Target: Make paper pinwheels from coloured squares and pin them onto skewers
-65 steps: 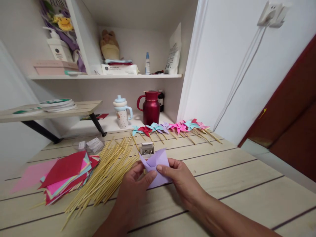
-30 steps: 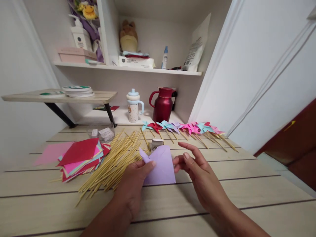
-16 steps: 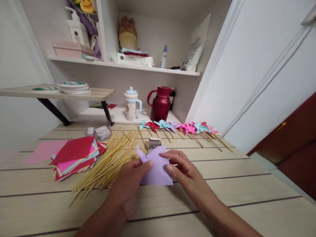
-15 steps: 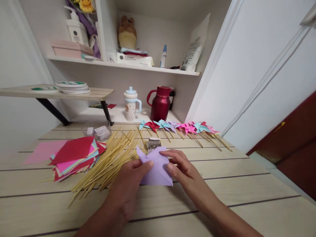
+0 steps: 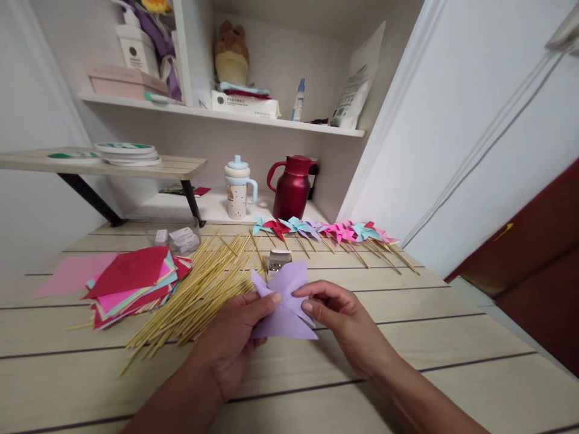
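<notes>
A purple paper pinwheel (image 5: 284,319), its corners folded toward the middle, is held up between my two hands above the table. My left hand (image 5: 239,325) is closed on its left side, with the thumb pressed near the centre and the other fingers partly behind it. On the other side, my right hand (image 5: 339,316) pinches the paper's right edge between thumb and forefinger. Just behind the pinwheel stands a small open box (image 5: 279,259) of tiny metal pieces, partly covered by the paper. A spread of thin wooden sticks (image 5: 199,292) lies next to my left hand.
Stacked coloured paper sheets (image 5: 131,274) lie at the left. Finished pinwheels (image 5: 339,232) on sticks line the table's back right. Behind them stand a red thermos jug (image 5: 292,190) and a speckled cup (image 5: 237,196). A small raised shelf (image 5: 181,166) juts in at the left.
My right hand has drawn the right side of the purple paper inward, and its thumb and forefinger are now closer together. The view has shifted slightly.
</notes>
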A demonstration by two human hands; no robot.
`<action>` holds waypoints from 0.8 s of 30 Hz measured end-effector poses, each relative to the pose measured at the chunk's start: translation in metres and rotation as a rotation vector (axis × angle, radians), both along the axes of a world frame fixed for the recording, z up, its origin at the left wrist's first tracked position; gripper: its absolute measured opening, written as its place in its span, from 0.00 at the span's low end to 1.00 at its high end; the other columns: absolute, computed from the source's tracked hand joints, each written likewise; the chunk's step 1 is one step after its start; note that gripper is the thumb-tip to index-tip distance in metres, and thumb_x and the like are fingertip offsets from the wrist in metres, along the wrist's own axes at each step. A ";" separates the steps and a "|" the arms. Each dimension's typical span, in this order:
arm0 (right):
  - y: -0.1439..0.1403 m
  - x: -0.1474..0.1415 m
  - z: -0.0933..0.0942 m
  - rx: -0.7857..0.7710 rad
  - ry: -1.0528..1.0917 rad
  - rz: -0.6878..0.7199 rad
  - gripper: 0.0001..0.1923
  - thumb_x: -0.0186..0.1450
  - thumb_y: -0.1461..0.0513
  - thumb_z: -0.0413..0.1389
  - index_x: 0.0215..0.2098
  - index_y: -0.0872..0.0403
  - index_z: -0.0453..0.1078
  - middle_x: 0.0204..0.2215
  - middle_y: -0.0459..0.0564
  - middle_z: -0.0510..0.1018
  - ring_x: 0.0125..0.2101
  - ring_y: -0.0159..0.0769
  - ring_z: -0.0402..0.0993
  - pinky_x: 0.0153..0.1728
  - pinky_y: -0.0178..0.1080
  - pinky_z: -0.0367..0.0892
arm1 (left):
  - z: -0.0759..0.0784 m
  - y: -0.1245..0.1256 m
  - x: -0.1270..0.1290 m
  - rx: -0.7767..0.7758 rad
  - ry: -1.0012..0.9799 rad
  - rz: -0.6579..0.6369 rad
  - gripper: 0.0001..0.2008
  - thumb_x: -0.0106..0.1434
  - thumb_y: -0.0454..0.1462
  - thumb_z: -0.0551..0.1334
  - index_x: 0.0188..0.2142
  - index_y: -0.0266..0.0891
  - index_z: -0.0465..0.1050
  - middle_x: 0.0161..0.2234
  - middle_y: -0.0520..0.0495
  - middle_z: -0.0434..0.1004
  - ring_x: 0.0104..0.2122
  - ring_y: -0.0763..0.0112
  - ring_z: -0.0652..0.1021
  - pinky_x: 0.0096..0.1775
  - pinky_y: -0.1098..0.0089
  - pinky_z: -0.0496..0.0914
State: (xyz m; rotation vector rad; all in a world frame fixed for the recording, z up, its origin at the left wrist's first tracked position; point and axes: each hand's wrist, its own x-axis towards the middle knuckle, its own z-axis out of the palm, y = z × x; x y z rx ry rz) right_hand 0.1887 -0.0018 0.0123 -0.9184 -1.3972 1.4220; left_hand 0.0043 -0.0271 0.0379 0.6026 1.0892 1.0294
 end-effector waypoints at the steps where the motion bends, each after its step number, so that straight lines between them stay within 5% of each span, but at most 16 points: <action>1: 0.000 0.001 0.001 0.021 -0.028 0.013 0.08 0.60 0.57 0.64 0.38 0.47 0.79 0.27 0.44 0.72 0.27 0.30 0.63 0.30 0.35 0.59 | 0.000 0.000 0.000 -0.002 0.014 0.001 0.17 0.50 0.42 0.72 0.37 0.34 0.80 0.29 0.46 0.81 0.27 0.70 0.76 0.27 0.73 0.64; 6: -0.001 0.002 0.004 0.230 -0.154 0.065 0.12 0.60 0.60 0.64 0.43 0.44 0.79 0.40 0.48 0.71 0.38 0.37 0.67 0.41 0.40 0.63 | -0.001 0.001 0.001 0.017 -0.135 -0.044 0.18 0.50 0.40 0.72 0.39 0.32 0.78 0.30 0.42 0.82 0.28 0.67 0.77 0.32 0.68 0.69; 13: -0.001 0.001 0.005 0.207 -0.058 0.123 0.07 0.58 0.58 0.66 0.36 0.45 0.80 0.48 0.49 0.67 0.47 0.42 0.67 0.45 0.43 0.65 | -0.005 0.000 0.002 0.083 -0.116 -0.038 0.19 0.53 0.41 0.70 0.41 0.29 0.78 0.33 0.39 0.82 0.31 0.65 0.77 0.37 0.66 0.68; 24: -0.003 -0.007 0.007 0.227 -0.153 0.015 0.08 0.56 0.56 0.67 0.25 0.50 0.76 0.33 0.46 0.67 0.37 0.38 0.66 0.40 0.41 0.63 | -0.009 -0.004 0.007 0.174 0.084 -0.021 0.16 0.52 0.44 0.70 0.36 0.33 0.81 0.31 0.43 0.81 0.31 0.66 0.75 0.38 0.67 0.65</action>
